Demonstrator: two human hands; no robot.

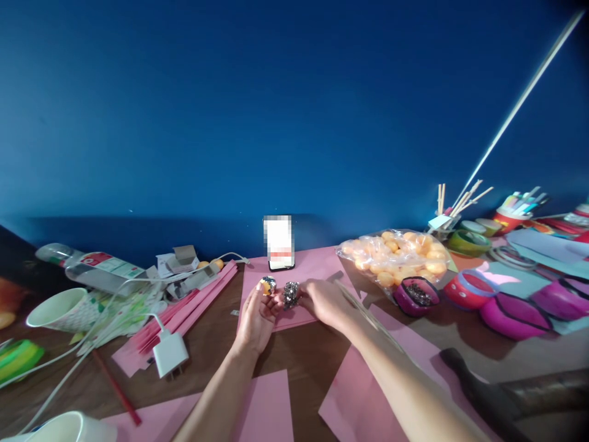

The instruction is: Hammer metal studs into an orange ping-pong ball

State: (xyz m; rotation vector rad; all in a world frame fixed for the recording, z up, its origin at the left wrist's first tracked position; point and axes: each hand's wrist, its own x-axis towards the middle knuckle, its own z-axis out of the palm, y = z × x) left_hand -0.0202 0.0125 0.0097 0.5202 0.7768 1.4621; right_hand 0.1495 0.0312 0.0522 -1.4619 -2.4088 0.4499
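Observation:
My left hand (255,316) is closed on a small yellow ball (267,286), whose side is partly covered with dark and silvery pieces. Close beside it, my right hand (324,301) pinches a dark, glittering clump (291,295) at its fingertips; whether this is one covered object or loose bits I cannot make out. Both hands are above a pink sheet (317,261) on the table. Behind them a phone (278,242) leans upright against the blue wall. Right of my right hand is a purple bowl (416,301) with dark shiny bits inside.
A clear bag of orange-yellow balls (396,255) lies at the right. Several colourful bowls (515,316) and a stick holder (444,224) stand beyond. At the left are a plastic bottle (99,270), a paper cup (62,313), pink strips (184,319) and a white charger (170,353).

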